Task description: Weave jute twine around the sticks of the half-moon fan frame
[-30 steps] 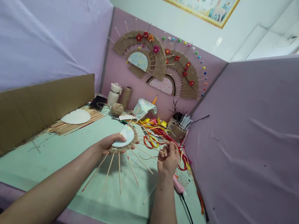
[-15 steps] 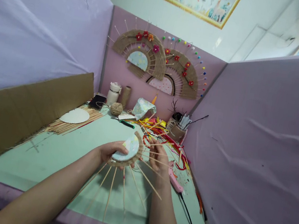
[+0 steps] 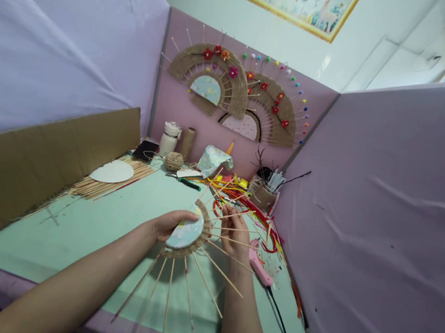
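A half-round fan piece [image 3: 187, 234] with a pale blue patterned centre, a woven twine rim [image 3: 205, 226] and thin wooden sticks [image 3: 167, 294] spreading outward is held above the table. My left hand [image 3: 171, 223] grips it from its straight side, thumb on the patterned face and the other fingers hidden behind. Beside the rim on the right is my right hand [image 3: 233, 230], fingers curled close together among the sticks. Several sticks cross in front of that hand. Whatever it pinches is too small to make out.
A pink glue gun [image 3: 260, 268] with a black cord lies right of my right hand. Behind are pliers [image 3: 189, 183], a twine ball [image 3: 173, 161] and colourful pipe cleaners [image 3: 242, 199]. Loose sticks under a white oval [image 3: 113, 171] lie left, beside a cardboard sheet [image 3: 58, 143]. Finished fans [image 3: 236, 88] hang behind.
The fan piece has tilted slightly, its lower sticks shifting a little right and down. My left thumb has moved up across the patterned face. My right hand stays nearly in place.
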Motion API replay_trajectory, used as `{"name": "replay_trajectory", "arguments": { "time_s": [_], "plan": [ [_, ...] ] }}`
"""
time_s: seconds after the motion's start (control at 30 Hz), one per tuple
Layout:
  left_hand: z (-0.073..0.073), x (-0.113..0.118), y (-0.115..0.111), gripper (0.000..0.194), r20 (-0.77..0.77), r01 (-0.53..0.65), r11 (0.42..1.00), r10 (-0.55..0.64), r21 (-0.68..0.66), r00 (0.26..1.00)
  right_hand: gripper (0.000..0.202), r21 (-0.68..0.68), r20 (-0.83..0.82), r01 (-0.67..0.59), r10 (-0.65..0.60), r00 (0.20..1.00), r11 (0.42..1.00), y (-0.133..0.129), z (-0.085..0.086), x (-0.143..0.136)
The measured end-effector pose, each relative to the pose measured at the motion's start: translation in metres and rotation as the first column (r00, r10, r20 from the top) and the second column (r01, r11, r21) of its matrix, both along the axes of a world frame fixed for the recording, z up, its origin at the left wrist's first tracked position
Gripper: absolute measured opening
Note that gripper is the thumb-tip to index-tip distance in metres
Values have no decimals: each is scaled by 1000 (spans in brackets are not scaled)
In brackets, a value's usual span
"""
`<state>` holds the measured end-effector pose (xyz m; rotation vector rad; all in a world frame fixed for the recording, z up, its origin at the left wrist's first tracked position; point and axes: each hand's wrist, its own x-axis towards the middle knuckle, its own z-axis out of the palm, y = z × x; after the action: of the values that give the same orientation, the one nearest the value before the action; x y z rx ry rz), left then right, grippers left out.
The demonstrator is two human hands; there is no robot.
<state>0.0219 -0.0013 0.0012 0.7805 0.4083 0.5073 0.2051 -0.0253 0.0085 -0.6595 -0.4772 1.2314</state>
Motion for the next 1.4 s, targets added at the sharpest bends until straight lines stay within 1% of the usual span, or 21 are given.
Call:
{"name": "replay_trajectory", "arguments": {
  "time_s": [0.07, 0.13, 0.3, 0.37, 0.5, 0.57, 0.7, 0.8, 0.9, 1.0, 1.1, 1.3, 1.4],
  "plan": [
    [-1, 0, 1, 26, -32, -40, 999, 41, 28, 999, 18, 30, 4, 11, -11, 1000, 999, 0, -1, -1],
    [0, 0, 0, 27, -28, -58, 997, 59, 54, 998, 18, 49, 18, 22, -23, 1000, 999, 0, -2, -1],
    [7, 3, -4, 43, 24, -51, 993, 49, 106, 999, 19, 60, 27, 7, -9, 1000, 998, 2, -3, -1],
    [7, 3, -4, 46, 30, -54, 992, 51, 116, 998, 20, 66, 18, 4, -5, 1000, 998, 2, -3, -1],
    [5, 2, -1, 45, 15, -80, 987, 79, 137, 997, 19, 20, 3, 15, -15, 1000, 1000, 1, -2, 0],
    [4, 1, 0, 46, 20, -82, 986, 79, 144, 997, 20, -4, 0, 4, -4, 1000, 1000, 1, 0, 1],
    [8, 0, -1, 52, 76, -63, 989, 53, 133, 996, 23, 14, -31, -20, 20, 999, 1000, -1, 4, 10],
    [10, -1, 0, 53, 68, -77, 992, 70, 100, 995, 26, 11, -52, -1, 2, 999, 1000, -3, 9, 20],
    [9, -2, 2, 53, 53, -85, 993, 81, 76, 995, 26, 90, -49, 74, -70, 996, 993, -9, 15, 28],
    [7, -1, 4, 52, 47, -85, 995, 82, 59, 996, 21, 213, -70, 152, -141, 988, 965, -14, 22, 32],
    [6, -1, 4, 52, 33, -75, 996, 73, 54, 997, 17, 302, -98, 177, -154, 983, 937, -18, 26, 31],
    [7, 0, 3, 51, 38, -36, 997, 34, 61, 999, 7, 301, -69, 213, -202, 977, 929, -19, 26, 30],
    [7, -1, 2, 51, 40, -8, 998, 5, 65, 999, 8, 272, -97, 208, -188, 977, 940, -17, 24, 29]
  ]
}}
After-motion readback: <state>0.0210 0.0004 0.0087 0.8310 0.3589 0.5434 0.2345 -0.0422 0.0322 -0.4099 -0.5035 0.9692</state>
